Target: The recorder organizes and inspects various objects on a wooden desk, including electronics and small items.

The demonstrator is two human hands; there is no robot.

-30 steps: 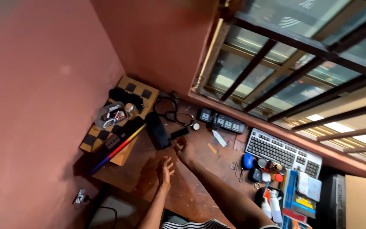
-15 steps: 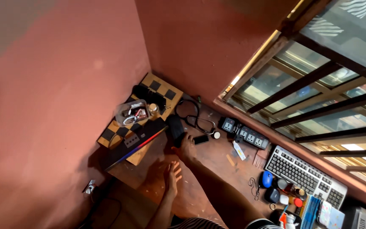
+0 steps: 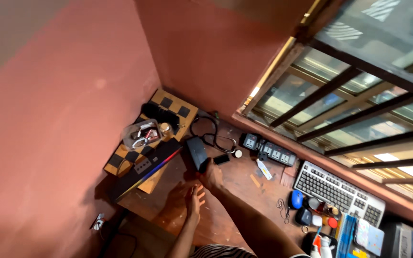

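My right hand (image 3: 211, 175) grips the near end of a dark flat rectangular device (image 3: 197, 153) and tilts it up off the wooden desk (image 3: 235, 191). My left hand (image 3: 193, 200) hovers open just below it, fingers spread, holding nothing. A black coiled cable (image 3: 213, 136) and a small black box (image 3: 222, 159) lie just beyond the device.
A chequered board (image 3: 168, 107) at the wall corner carries a clear container (image 3: 139, 134) and a long black bar with a coloured edge (image 3: 146, 167). A power strip (image 3: 269, 152), keyboard (image 3: 338, 192), blue mouse (image 3: 296, 199) and bottles (image 3: 321, 246) sit to the right below the barred window.
My right hand reached the dark device, closed on its near end and lifted it off the desk. The camera view shifted as my head turned. My left hand stayed open.
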